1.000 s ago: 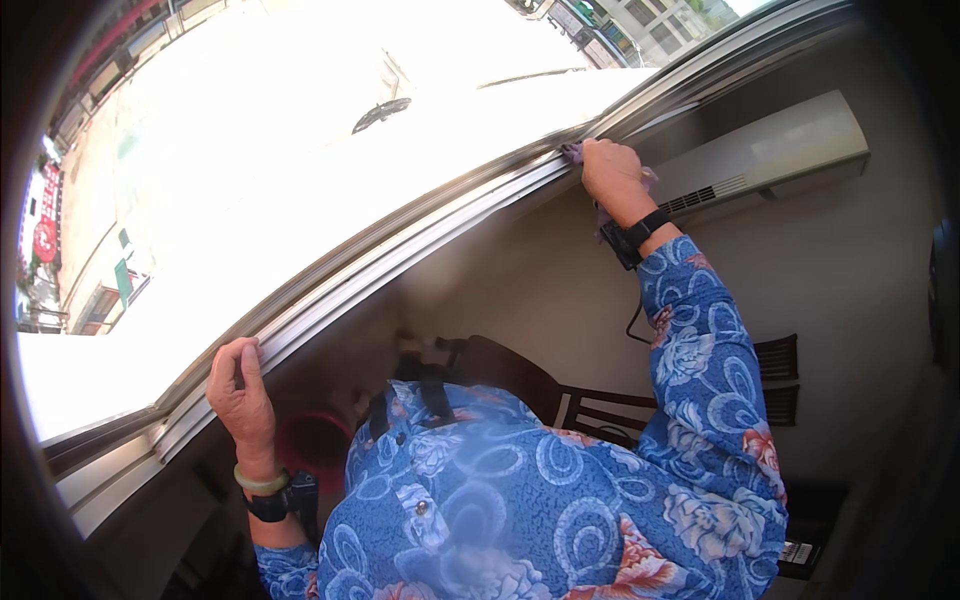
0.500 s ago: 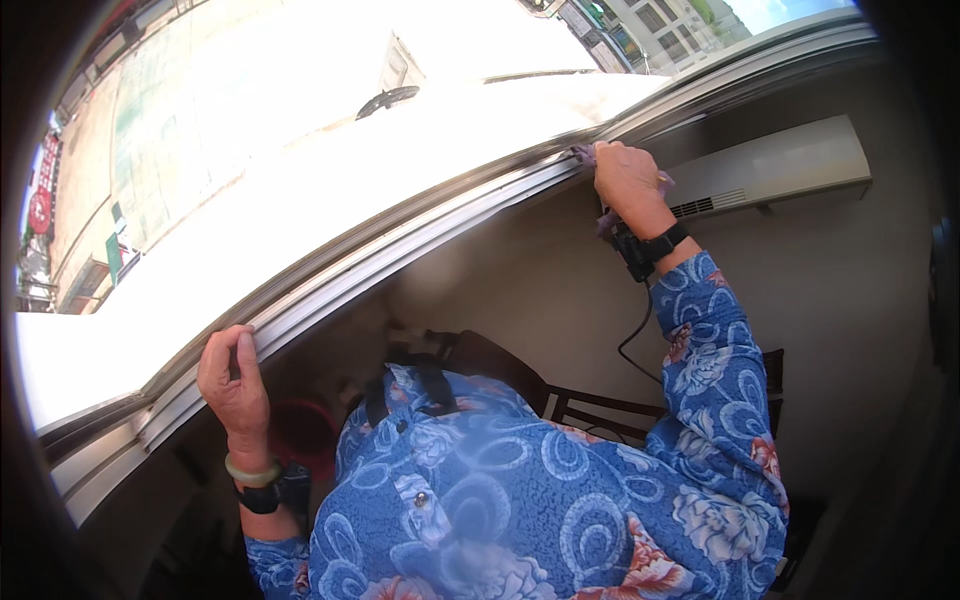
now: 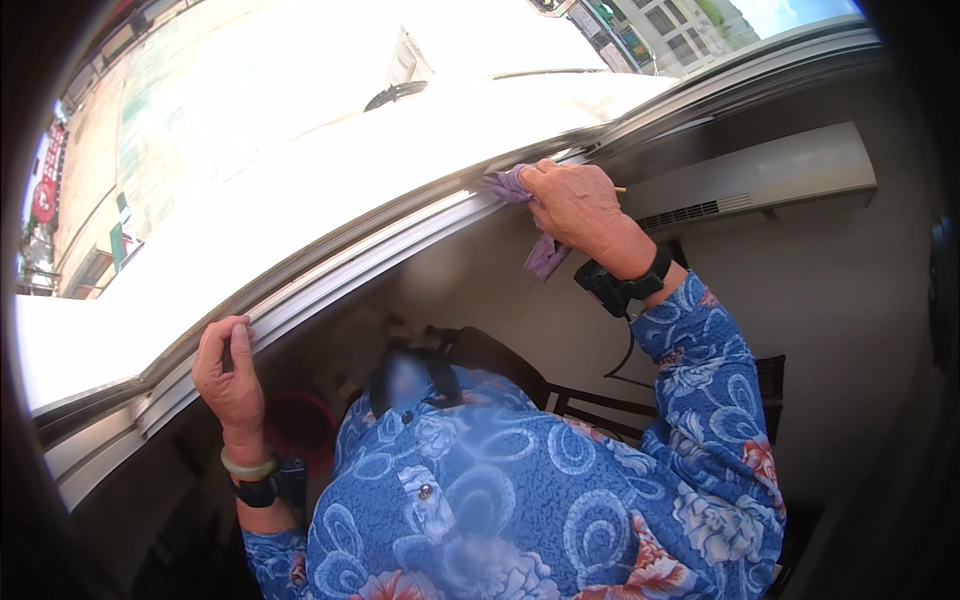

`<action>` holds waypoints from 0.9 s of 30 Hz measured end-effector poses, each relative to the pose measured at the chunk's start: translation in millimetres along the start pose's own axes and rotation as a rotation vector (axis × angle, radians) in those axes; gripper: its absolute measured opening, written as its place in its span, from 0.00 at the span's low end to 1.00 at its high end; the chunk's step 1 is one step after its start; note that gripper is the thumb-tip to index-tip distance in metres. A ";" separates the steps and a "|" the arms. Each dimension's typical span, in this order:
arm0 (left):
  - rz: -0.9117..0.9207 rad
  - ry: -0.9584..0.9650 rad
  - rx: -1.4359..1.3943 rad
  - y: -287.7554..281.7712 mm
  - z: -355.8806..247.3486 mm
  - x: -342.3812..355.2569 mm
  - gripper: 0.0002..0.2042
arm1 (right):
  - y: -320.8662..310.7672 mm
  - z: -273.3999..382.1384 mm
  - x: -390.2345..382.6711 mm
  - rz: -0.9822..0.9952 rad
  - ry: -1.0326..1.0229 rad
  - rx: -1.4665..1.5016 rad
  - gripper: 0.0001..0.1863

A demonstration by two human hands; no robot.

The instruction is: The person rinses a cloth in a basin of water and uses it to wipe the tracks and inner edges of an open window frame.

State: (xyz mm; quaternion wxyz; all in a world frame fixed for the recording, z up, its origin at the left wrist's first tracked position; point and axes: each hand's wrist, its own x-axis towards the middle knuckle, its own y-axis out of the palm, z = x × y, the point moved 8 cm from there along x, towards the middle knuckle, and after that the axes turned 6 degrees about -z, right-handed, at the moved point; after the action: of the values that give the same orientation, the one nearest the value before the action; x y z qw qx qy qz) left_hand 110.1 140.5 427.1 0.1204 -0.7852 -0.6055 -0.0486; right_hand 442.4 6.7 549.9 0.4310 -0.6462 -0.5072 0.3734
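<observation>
A silvery sliding-window track (image 3: 370,248) slants across from lower left to upper right. My right hand (image 3: 580,208) is closed round a crumpled purple cloth (image 3: 507,184) and presses it onto the track towards the right. A loose end of the cloth hangs below my fingers. A thin light-brown stick end (image 3: 620,190) pokes out past my knuckles; the rest of it is hidden in my grip. My left hand (image 3: 230,375) grips the inner edge of the track at the lower left, thumb and fingers bent over it.
A long white wall-mounted air conditioner (image 3: 770,175) is at the right. Below the window stand a dark wooden chair (image 3: 600,400) and a reddish bucket-like container (image 3: 300,425), partly hidden by my body. Bright daylight, paving and a building (image 3: 670,35) show outside.
My right hand has slid left and slightly down along the track with the purple cloth. The stick end now shows beside it. My left hand stays at nearly the same place.
</observation>
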 end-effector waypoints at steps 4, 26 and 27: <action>-0.034 0.190 0.160 -20.9 -26.2 -7.3 0.04 | 15.9 -84.1 -22.9 0.022 -0.002 0.325 0.14; -0.410 0.094 0.037 -106.0 -3.3 -63.3 0.07 | 22.3 -8.0 -5.7 0.057 -0.182 0.133 0.14; -0.419 0.091 0.044 -105.6 -2.8 -63.8 0.07 | 17.2 9.3 -3.6 0.010 -0.199 0.116 0.13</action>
State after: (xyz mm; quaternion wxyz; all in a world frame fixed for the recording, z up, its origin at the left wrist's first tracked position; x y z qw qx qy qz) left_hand -8.1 104.9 429.3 0.1520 -0.6364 -0.7503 -0.0946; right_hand 438.7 2.8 530.7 0.4133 -0.5822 -0.5219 0.4666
